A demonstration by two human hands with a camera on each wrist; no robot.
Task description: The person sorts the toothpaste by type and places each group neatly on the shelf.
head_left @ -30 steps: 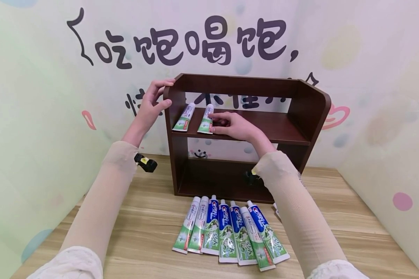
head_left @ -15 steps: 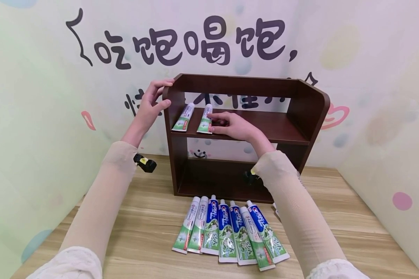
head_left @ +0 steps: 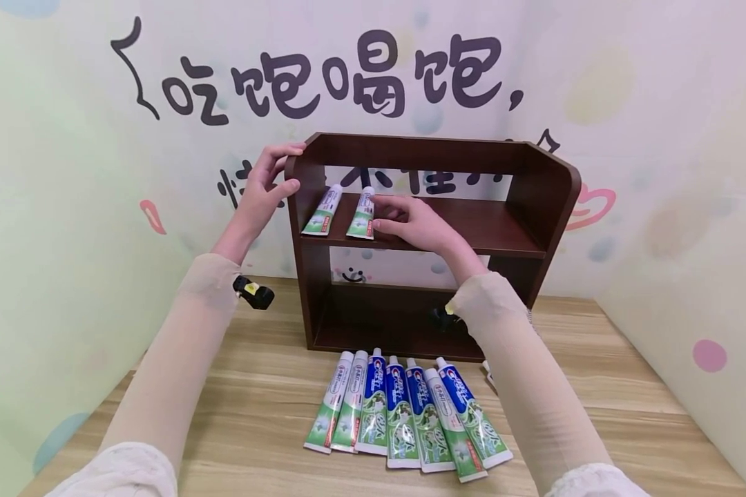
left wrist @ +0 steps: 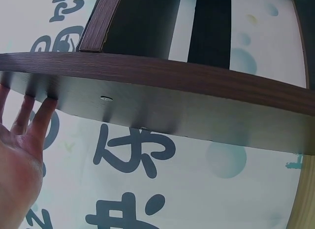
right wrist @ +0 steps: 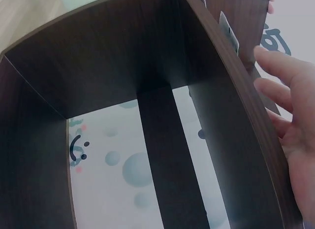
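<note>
A dark brown two-tier shelf stands on the wooden table. My left hand rests its fingertips against the outer face of the shelf's left side panel, near the top. On the upper tier, two white-and-green toothpaste tubes lean back with their caps up: one tube by the left panel, the other tube a little to its right. My right hand is just right of that second tube, thumb and index fingertips at its edge. In the right wrist view, a small gap separates the fingertips from the tube's tail.
Several toothpaste tubes lie fanned out on the table before the shelf, some white-and-green, others blue-and-green. Another tube is partly hidden behind the right forearm. A printed wall cloth hangs behind.
My right hand's fingertips have come slightly off the second tube, which stays on the upper tier. My left hand keeps its place on the side panel. The head view has shifted a little.
</note>
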